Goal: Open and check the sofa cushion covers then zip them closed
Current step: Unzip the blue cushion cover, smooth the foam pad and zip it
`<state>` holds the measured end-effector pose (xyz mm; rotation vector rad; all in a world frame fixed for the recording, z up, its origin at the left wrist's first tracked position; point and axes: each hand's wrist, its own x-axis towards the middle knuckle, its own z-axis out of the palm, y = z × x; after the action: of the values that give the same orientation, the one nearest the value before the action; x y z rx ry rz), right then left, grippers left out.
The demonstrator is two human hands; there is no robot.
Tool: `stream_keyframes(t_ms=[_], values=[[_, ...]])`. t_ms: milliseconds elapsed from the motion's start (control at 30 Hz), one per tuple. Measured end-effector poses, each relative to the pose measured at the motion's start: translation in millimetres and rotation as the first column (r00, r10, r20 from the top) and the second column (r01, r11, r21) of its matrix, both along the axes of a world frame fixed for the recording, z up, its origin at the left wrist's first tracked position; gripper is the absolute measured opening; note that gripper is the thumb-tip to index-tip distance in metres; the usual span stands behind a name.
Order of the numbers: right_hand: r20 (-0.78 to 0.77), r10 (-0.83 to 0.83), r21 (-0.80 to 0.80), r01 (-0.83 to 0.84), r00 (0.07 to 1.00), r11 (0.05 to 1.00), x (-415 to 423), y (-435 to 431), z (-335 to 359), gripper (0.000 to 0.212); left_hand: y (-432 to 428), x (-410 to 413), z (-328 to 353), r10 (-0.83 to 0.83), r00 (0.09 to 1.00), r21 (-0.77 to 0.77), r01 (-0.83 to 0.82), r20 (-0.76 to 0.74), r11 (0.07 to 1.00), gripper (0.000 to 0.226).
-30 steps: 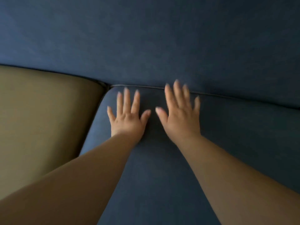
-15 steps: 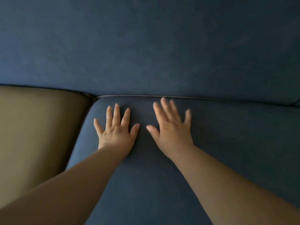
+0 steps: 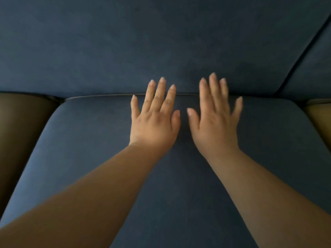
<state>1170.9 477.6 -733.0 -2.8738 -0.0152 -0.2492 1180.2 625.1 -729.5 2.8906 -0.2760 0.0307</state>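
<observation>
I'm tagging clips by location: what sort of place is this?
Likely a living room or lounge, though only seating shows: a dark blue fabric seat cushion with a piped rear edge, a matching dark blue backrest behind it, and olive-brown seat cushions on either side.

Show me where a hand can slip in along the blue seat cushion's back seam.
Bare seam runs from the left olive cushion to the left hand, and from the right hand to the right olive cushion. Crowded in the middle: both hands spread over the seat cushion, fingers crossing the seam.
</observation>
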Motion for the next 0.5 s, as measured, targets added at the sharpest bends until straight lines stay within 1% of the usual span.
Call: stream_keyframes(t_ms=[33,67,100,133,167,200,233,267,300,333,367,400,433,467,500], values=[[-0.096,-0.01,-0.053,0.005,0.995,0.999,-4,-11,-4,0.067,-9,-3,-7,-0.019,0.998,0.03,0.021,-0.065,0.999,0.061],[-0.24,-0.004,-0.107,-0.023,0.971,0.994,-10,-23,-11,0.067,-17,-8,-18,-0.019,0.988,0.086,0.033,-0.153,0.996,0.062],[-0.347,0.012,-0.133,-0.061,0.938,0.989,-12,-30,-18,0.067,-20,-12,-26,0.004,0.974,0.139,0.028,-0.225,0.99,0.063],[-0.387,0.033,-0.124,-0.087,0.921,0.988,-10,-37,-21,0.068,-23,-11,-29,0.038,0.966,0.159,0.003,-0.255,0.987,0.065],[-0.354,0.056,-0.076,-0.089,0.934,0.993,-6,-43,-17,0.068,-31,-7,-27,0.051,0.968,0.142,-0.017,-0.244,0.99,0.067],[-0.269,0.068,-0.035,-0.081,0.961,0.996,-2,-48,-7,0.068,-41,-4,-21,0.034,0.979,0.106,-0.013,-0.2,0.994,0.069],[-0.147,0.054,-0.013,-0.057,0.988,0.998,0,-57,4,0.068,-55,-4,-11,0.003,0.993,0.057,0.004,-0.118,0.998,0.07],[-0.012,0.004,0.009,-0.003,1.0,1.0,1,-68,10,0.068,-69,-3,-4,-0.019,1.0,-0.005,0.019,-0.025,1.0,0.07],[0.054,-0.063,0.032,0.061,0.997,0.998,0,-83,13,0.067,-84,-2,1,-0.025,0.999,-0.055,0.026,0.028,0.998,0.069],[0.021,-0.101,0.027,0.1,0.995,0.995,-5,-99,11,0.068,-97,-3,2,-0.039,0.999,-0.077,0.04,0.024,0.996,0.068],[-0.092,-0.103,-0.026,0.101,0.99,0.995,-12,-111,4,0.068,-109,-6,-4,-0.065,0.997,-0.05,0.063,-0.034,0.997,0.066],[-0.249,-0.084,-0.095,0.062,0.965,0.994,-20,-121,-6,0.068,-119,-11,-14,-0.088,0.988,0.027,0.092,-0.124,0.995,0.064],[-0.37,-0.056,-0.126,0.01,0.927,0.992,-26,-129,-16,0.068,-126,-15,-23,-0.089,0.973,0.114,0.115,-0.213,0.987,0.062],[-0.411,-0.034,-0.119,-0.016,0.911,0.993,-25,-136,-21,0.068,-131,-13,-29,-0.07,0.966,0.152,0.11,-0.249,0.982,0.062],[-0.368,-0.017,-0.074,-0.011,0.93,0.997,-21,-141,-19,0.068,-137,-6,-27,-0.064,0.973,0.14,0.097,-0.224,0.985,0.061]])
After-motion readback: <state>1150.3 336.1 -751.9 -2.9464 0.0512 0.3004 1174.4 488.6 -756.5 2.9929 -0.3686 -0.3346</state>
